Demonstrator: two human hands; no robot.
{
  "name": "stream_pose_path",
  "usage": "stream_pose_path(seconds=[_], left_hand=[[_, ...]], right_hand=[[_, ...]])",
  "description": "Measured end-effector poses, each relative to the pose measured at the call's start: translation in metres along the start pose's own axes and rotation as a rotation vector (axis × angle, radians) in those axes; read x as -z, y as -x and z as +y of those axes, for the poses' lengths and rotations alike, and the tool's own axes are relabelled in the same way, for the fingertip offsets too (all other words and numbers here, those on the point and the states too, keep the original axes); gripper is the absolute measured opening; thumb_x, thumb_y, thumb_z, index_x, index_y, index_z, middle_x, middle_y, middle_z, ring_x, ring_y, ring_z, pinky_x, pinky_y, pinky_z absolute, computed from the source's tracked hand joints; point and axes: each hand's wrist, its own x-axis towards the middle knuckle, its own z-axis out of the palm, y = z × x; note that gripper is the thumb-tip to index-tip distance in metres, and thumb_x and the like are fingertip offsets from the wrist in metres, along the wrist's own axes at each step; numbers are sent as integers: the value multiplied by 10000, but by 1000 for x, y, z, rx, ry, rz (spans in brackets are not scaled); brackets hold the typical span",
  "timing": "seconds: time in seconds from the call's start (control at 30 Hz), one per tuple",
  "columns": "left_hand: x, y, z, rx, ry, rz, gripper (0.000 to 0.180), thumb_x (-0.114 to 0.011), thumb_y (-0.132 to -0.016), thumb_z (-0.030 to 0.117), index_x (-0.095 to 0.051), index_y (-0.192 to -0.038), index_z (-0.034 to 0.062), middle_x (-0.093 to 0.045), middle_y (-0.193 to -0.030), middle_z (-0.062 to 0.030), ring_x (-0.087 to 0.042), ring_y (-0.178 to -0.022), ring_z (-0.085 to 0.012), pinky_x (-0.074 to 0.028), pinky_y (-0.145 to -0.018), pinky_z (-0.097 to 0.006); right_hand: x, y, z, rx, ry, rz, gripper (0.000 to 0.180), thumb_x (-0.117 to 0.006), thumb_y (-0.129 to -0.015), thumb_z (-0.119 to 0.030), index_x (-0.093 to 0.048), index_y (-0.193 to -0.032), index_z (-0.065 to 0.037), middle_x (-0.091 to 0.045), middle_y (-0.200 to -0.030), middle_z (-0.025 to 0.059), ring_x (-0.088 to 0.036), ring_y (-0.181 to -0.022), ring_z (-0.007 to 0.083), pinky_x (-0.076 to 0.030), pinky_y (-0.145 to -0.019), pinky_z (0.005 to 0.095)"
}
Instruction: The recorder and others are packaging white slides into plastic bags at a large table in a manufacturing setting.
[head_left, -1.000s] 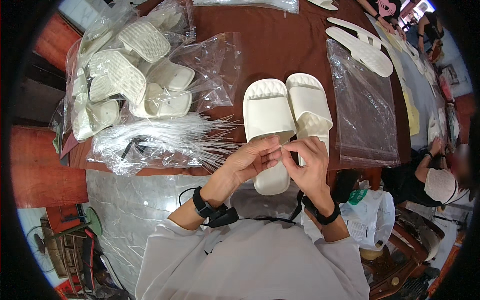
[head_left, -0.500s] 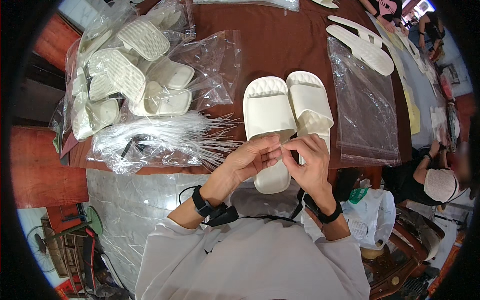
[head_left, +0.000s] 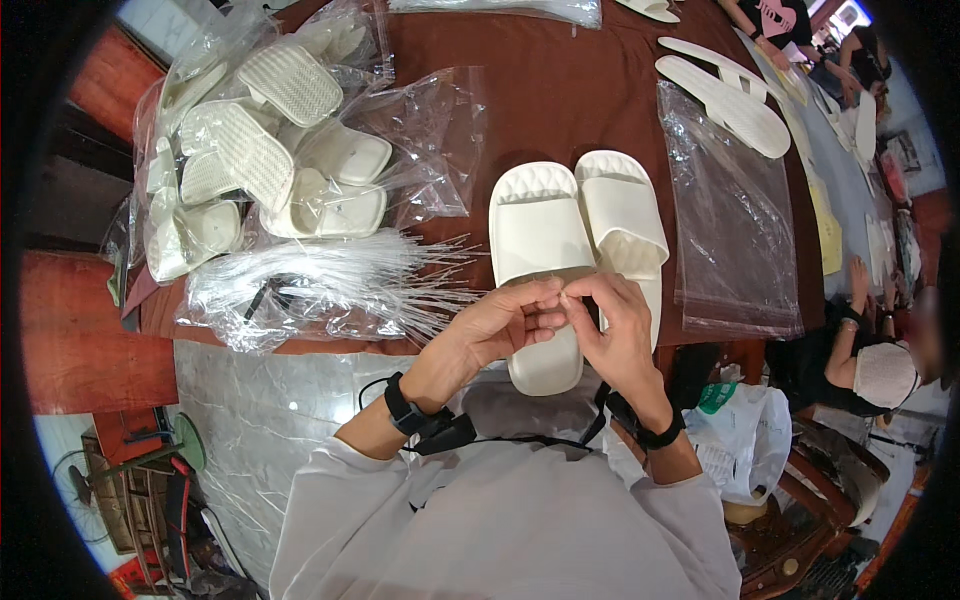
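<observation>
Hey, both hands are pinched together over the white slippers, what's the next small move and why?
Probably bring the pinch down to the slipper pair. The left hand and right hand meet fingertip to fingertip just above it, apparently on something too thin to make out; thin clear strands lie bundled to the left.

The pair of cream-white foam slide slippers (head_left: 575, 235) is plain in colour, with a faint quilted ripple across each toe end. They lie on the dark reddish-brown cloth-covered bench (head_left: 560, 90). The heap of bagged off-white slippers (head_left: 265, 150) shows soles ribbed in a fine grid of ridges. The bundle of clear, whitish plastic strands (head_left: 330, 285) glints pale against the brown. The flat transparent plastic bag (head_left: 730, 220) lets the brown show through, greyed. Each wrist carries a black band (head_left: 405, 410). The sleeves of the long-sleeved top (head_left: 500, 520) are pale grey-white. The floor (head_left: 250, 420) is grey, marbled with white veins.
</observation>
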Motion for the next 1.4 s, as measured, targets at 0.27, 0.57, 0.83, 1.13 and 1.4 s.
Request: stream_pose_path(seconds=[0.27, 0.57, 0.83, 1.13, 1.4], left_hand=[[2, -1, -1, -3, 6, -34, 215, -720, -866, 266, -657, -1012, 120, -671, -942, 15, -632, -866, -128, -488, -799, -288], [-9, 3, 7, 24, 155, -22, 150, -691, -886, 267, -661, -927, 126, -655, -916, 27, -616, -835, -122, -483, -754, -283], [1, -7, -8, -53, 28, -48, 186, -686, -897, 327, -642, -906, 146, -600, -801, 74, -534, -671, -68, -462, -637, -247], [1, -14, -17, -161, 30, -133, 236, -662, -908, 356, -618, -852, 132, -575, -771, 59, -494, -675, -67, -438, -657, -233], [0, -16, -13, -153, 5, -136, 210, -671, -908, 330, -622, -853, 134, -576, -762, 61, -514, -665, -62, -446, -636, -219]], right_hand=[[3, -3, 6, -24, -181, -88, 86, -645, -801, -35, -580, -851, -63, -595, -778, 73, -578, -726, 295, -418, -681, 377], [-5, -6, 3, -11, -76, 2, 112, -647, -776, -17, -570, -846, -59, -592, -785, 80, -572, -736, 299, -420, -673, 386], [-4, 1, 1, 4, -29, -28, 82, -635, -807, -34, -566, -850, -48, -580, -789, 96, -562, -728, 307, -418, -661, 386], [-5, 2, 8, -222, -410, -115, 46, -622, -852, -17, -578, -858, -5, -567, -759, 77, -557, -722, 190, -447, -678, 296], [-9, 5, 18, -218, -410, -116, 50, -619, -857, -15, -584, -890, 1, -581, -806, 78, -549, -740, 178, -441, -677, 292]])
